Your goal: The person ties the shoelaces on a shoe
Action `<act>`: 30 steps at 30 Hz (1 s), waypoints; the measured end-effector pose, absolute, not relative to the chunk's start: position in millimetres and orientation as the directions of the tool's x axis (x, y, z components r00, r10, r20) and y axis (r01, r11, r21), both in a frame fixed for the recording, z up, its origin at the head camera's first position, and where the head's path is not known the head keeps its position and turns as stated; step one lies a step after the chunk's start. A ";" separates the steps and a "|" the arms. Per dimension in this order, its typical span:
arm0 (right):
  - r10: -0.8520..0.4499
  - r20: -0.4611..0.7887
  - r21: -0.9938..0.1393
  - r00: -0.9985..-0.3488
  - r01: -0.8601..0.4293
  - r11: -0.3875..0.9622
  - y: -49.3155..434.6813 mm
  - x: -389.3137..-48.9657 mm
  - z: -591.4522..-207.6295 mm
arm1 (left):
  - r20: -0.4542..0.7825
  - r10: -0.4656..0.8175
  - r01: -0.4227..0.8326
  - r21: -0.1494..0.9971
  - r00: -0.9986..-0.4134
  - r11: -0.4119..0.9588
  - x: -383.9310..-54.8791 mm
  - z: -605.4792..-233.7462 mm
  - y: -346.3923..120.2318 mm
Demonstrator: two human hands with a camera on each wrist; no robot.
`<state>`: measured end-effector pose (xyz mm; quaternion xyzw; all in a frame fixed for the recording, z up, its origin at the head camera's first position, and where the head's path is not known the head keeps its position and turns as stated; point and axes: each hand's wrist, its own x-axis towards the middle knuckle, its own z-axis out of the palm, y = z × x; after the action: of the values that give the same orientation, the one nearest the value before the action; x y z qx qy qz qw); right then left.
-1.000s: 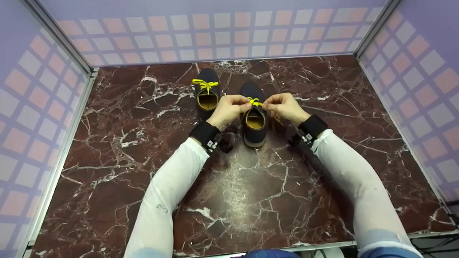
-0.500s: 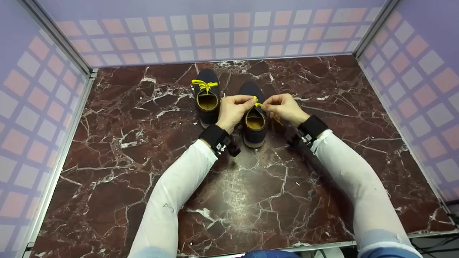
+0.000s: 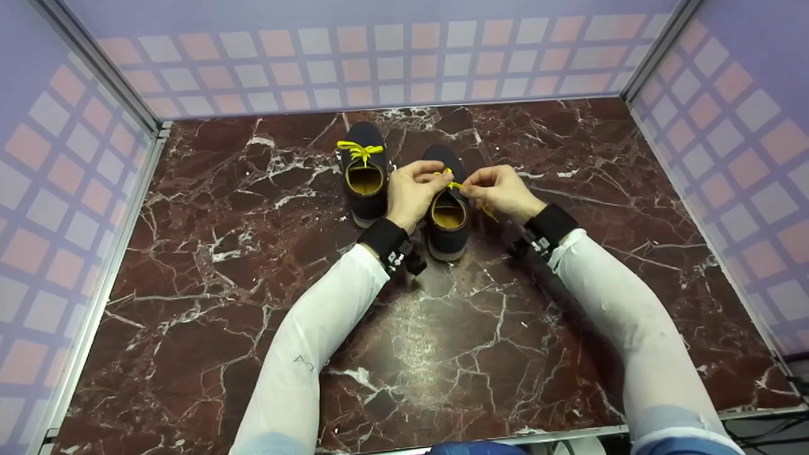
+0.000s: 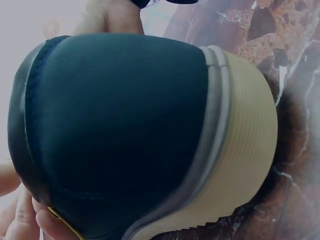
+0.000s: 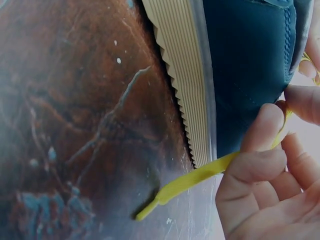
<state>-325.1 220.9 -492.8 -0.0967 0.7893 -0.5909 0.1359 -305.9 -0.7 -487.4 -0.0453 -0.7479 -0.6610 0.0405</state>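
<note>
A dark blue shoe (image 3: 448,240) with a yellow lining stands toe-away on the table between my hands. My left hand (image 3: 407,196) pinches its yellow shoelace (image 3: 448,172) over the tongue, at the left side. From the right, my right hand (image 3: 502,193) grips another stretch of that lace between thumb and fingers. A flat lace end (image 5: 192,181) trails out of the right hand beside the ridged pale sole (image 5: 182,75) in the right wrist view. The shoe's heel (image 4: 120,130) fills most of the left wrist view and hides much of the handwork.
A matching shoe (image 3: 364,205), its yellow lace (image 3: 361,150) in a bow, stands to the left, close to my left hand. Beneath is a dark red marbled table (image 3: 404,354). Checked panels (image 3: 404,57) enclose the back and both sides.
My left hand has moved slightly right and its index finger has lifted a little. The yellow loop by its fingertips has changed shape. My right hand stays nearly still with its lace.
</note>
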 end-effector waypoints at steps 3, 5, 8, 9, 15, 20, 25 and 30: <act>-0.318 -0.111 -0.956 -0.942 0.013 0.295 222.3 -324.4 -491.5 | 0.120 0.017 0.122 0.982 -0.993 0.147 -306.6 -488.1 -0.7; -0.322 -0.123 -0.958 -0.939 0.027 0.285 223.5 -323.8 -490.0 | 0.129 0.015 0.129 0.976 -0.992 0.175 -306.7 -488.1 -0.4; -0.332 -0.131 -0.962 -0.934 0.038 0.271 225.7 -322.6 -486.6 | 0.142 0.015 0.142 0.969 -0.990 0.201 -306.6 -487.7 0.3; -0.334 -0.130 -0.962 -0.934 0.037 0.271 226.7 -322.1 -485.1 | 0.146 0.017 0.146 0.968 -0.989 0.202 -306.5 -487.5 0.5; -0.324 -0.097 -0.961 -0.941 0.003 0.276 233.5 -320.2 -473.6 | 0.166 0.023 0.167 0.965 -0.986 0.200 -305.4 -486.3 0.8; -0.303 -0.057 -0.970 -0.951 -0.019 0.242 239.5 -320.5 -462.7 | 0.164 0.024 0.165 0.970 -0.986 0.177 -304.5 -485.9 0.9; -0.304 -0.024 -0.979 -0.952 -0.039 0.199 244.7 -320.8 -453.9 | 0.158 0.022 0.159 0.977 -0.987 0.143 -304.1 -486.0 1.9; -0.283 0.005 -0.988 -0.959 -0.048 0.145 246.4 -320.8 -447.5 | 0.170 0.019 0.171 0.971 -0.985 0.168 -303.8 -486.0 2.4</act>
<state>-320.8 246.4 -447.5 -0.1103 0.7513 -0.6443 0.0913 -303.8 2.4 -486.0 -0.0621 -0.7620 -0.6418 0.0593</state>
